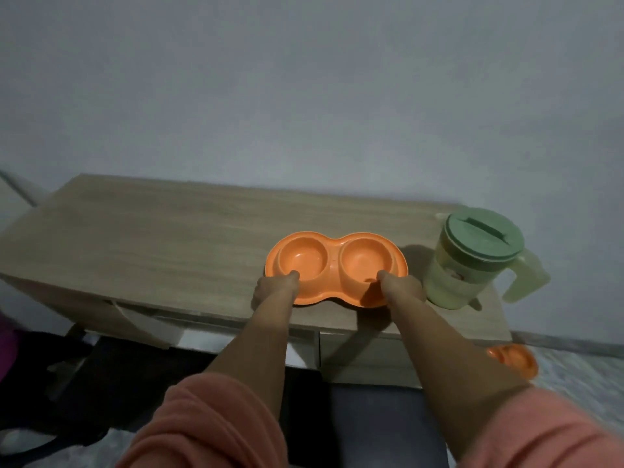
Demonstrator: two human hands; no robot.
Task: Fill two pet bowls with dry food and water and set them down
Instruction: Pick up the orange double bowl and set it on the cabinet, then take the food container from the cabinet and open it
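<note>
The orange double-bowl plastic dish (336, 266) looks smooth and faintly glossy — the pale wood-grain tabletop (169, 244) matt, the green-lidded translucent plastic pitcher (472, 261) smooth.

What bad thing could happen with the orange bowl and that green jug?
1. The orange double bowl sits at the front edge of the wooden tabletop, held by the left hand and right hand; a slip might tip it off.
2. The green-lidded jug stands right beside the right hand, near the table's end, so an elbow or the bowl could bump it over.
</note>
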